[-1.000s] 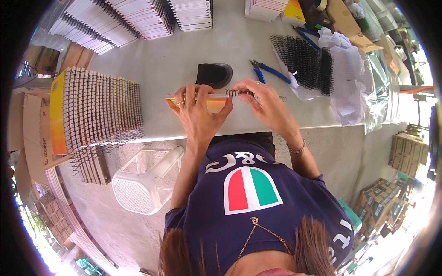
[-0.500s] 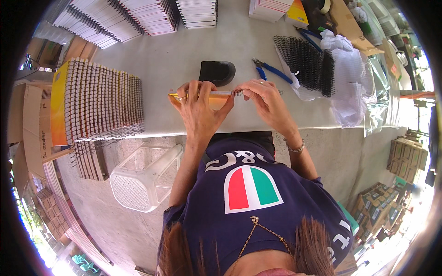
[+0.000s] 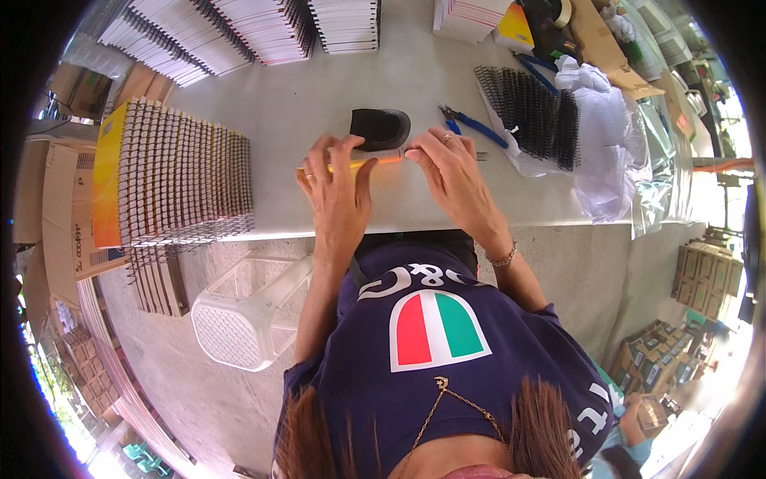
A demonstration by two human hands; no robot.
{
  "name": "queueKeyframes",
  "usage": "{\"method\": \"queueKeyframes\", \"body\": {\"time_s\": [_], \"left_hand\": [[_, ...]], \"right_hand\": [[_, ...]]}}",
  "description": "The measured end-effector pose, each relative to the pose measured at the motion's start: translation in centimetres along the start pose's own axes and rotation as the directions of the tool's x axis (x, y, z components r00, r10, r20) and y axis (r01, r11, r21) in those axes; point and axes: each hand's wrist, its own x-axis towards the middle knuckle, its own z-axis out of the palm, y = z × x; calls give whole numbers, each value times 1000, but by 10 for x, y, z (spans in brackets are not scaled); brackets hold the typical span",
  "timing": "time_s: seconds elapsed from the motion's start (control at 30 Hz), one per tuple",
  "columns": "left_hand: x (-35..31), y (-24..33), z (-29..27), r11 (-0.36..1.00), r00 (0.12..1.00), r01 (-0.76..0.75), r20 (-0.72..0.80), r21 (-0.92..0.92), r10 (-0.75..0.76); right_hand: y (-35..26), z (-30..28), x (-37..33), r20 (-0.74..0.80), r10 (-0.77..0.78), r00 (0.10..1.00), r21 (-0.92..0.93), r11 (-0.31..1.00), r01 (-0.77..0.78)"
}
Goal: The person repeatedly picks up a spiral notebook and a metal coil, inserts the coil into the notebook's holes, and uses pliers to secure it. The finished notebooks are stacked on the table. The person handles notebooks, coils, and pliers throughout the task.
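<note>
Near the table's front edge, my left hand [image 3: 339, 188] is closed around a thin orange-and-yellow notebook [image 3: 380, 160], held edge-on. My right hand [image 3: 456, 177] pinches at the notebook's right end, fingertips together. Past those fingers pokes the end of a wire binding coil [image 3: 481, 156]; its middle is hidden by the hand. Just beyond the notebook lies a black, round-ended pad [image 3: 380, 129]. Blue-handled cutting pliers [image 3: 479, 130] rest beyond my right hand.
Coil-bound notebooks [image 3: 179, 172] stand stacked at the left edge. More white-paged stacks [image 3: 263, 32] line the back. Black coils [image 3: 531, 116] lie on crumpled white wrapping [image 3: 598, 164] at right. A white plastic stool [image 3: 247, 315] stands below. Another person's arm [image 3: 634, 423] shows at lower right.
The notebook has tilted so that less of its cover shows. My left hand has shifted slightly left and nearer me. Another person's arm has appeared at lower right.
</note>
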Motion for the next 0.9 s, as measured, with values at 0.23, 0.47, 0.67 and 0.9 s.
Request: {"method": "queueKeyframes", "body": {"time_s": [0.23, 0.47, 0.67, 0.9], "left_hand": [[-5, -15, 10, 983, 988, 39, -137, -179, -64], [-10, -9, 20, 959, 981, 134, -105, -249, -164], [-11, -15, 23, 961, 990, 113, -59, -252, -132], [-3, -55, -15, 962, 999, 37, 16, -271, -34]], "right_hand": [[-1, 5, 6, -72, 19, 997, -114, 993, -27], [-2, 11, 4, -96, -70, 993, -245, 969, 45], [-2, 7, -1, 96, -32, 995, 48, 998, 28], [7, -4, 43, 275, 210, 938, 80, 968, -240]]}}
